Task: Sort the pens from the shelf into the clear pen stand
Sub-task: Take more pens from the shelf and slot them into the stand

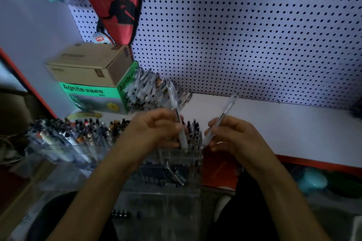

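Observation:
My left hand (154, 129) grips a clear pen with a white grip (176, 111), its tip pointing down into the clear pen stand (176, 164). My right hand (233, 137) pinches a second clear pen (225, 111), held slanted with its top up to the right, just right of the stand's rim. The stand sits at the front edge of the white shelf (274, 123) and holds several dark-capped pens. A pile of loose pens (148, 92) lies on the shelf behind my left hand.
A green box (92, 96) with a cardboard box (90, 64) on top stands at the shelf's left. A white pegboard (244, 35) backs the shelf, with a red bag (111, 2) hanging. More clear pen holders (64, 139) stand left; a red booklet (219, 172) lies right.

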Action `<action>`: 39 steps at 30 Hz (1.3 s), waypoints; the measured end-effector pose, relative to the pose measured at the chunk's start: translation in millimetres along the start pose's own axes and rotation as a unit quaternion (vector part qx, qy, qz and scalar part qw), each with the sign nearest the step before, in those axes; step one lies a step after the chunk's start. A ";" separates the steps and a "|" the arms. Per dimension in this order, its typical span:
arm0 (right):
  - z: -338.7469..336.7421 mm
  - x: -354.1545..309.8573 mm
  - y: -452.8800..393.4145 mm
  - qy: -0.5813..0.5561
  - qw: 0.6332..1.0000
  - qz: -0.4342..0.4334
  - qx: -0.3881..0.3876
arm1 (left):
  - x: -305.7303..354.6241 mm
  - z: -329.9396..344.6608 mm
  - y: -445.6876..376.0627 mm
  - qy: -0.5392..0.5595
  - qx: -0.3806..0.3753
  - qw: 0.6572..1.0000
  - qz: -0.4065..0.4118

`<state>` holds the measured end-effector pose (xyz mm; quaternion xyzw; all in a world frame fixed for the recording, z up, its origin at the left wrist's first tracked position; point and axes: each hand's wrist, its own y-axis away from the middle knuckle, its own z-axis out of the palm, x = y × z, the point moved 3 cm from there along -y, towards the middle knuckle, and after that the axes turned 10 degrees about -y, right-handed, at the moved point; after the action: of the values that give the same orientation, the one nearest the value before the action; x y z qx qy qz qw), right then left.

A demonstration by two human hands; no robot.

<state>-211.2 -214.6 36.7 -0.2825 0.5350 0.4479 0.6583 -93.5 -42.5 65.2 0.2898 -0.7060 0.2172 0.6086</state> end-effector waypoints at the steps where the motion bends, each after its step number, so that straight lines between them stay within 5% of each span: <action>1: -0.5 4.7 9.6 0.027 1.000 -0.005 0.000 | -9.6 2.3 6.9 -0.016 0.005 1.000 0.005; 13: 6.9 64.9 23.2 0.339 0.936 -0.097 0.003 | -110.6 18.6 17.9 -0.203 0.037 0.978 -0.007; 25: 8.9 69.0 22.0 0.355 0.930 -0.096 -0.011 | -109.2 17.6 21.2 -0.319 0.109 0.939 0.075; 34: 9.1 65.3 23.9 0.415 0.901 -0.118 -0.032 | -112.5 40.8 26.7 -0.261 0.006 0.961 0.088; 39: 8.4 65.3 24.2 0.449 0.886 -0.110 -0.049 | -112.3 45.9 22.9 -0.263 0.018 0.962 0.066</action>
<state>-227.3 -178.1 -20.9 -0.5422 0.7161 0.2238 0.3783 -132.3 -39.6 -51.9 0.3005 -0.8547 0.1861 0.3803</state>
